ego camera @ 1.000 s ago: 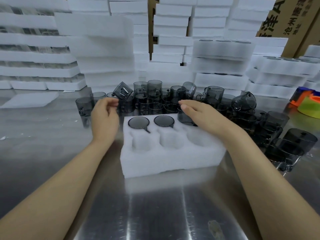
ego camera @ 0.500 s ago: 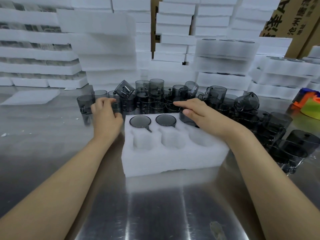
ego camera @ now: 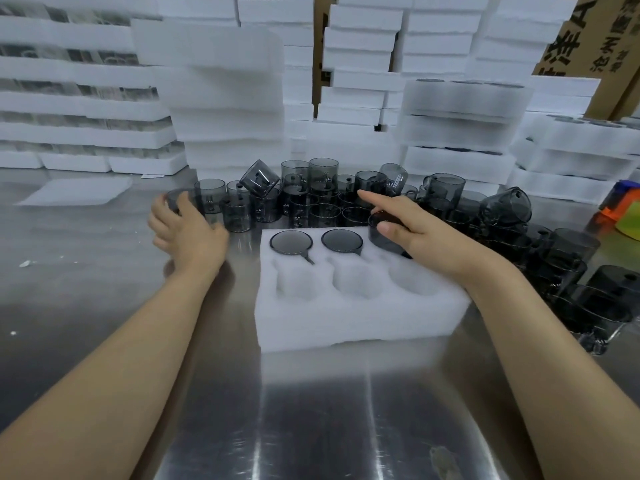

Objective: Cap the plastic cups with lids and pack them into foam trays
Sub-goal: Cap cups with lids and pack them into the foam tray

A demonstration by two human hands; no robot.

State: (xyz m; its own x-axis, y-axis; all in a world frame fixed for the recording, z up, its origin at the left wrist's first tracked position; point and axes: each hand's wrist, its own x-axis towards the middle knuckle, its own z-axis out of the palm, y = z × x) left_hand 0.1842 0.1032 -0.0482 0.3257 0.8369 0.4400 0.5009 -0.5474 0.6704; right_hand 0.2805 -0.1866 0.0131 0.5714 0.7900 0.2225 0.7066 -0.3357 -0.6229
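A white foam tray [ego camera: 346, 313] lies in the middle of the steel table. Its back row holds two dark cups with lids [ego camera: 291, 242] [ego camera: 342, 240]. At the back right slot stands a third dark cup [ego camera: 379, 235]. My right hand [ego camera: 419, 233] holds it, thumb on its near side, index finger stretched out above it. The front row's three slots are bare. My left hand [ego camera: 188, 233] is out to the left of the tray, fingers curled round the leftmost dark cup [ego camera: 176, 200]. Many loose dark cups [ego camera: 311, 199] crowd behind the tray.
More dark cups [ego camera: 568, 271] are piled to the right of the tray. Stacks of white foam trays [ego camera: 228, 98] wall off the back of the table. A loose foam sheet [ego camera: 76, 192] lies far left. An orange, green and blue object [ego camera: 623, 209] sits at the right edge.
My left hand has moved left, away from the tray's corner, to the leftmost cup. My right hand stays on the third cup, with its index finger now raised.
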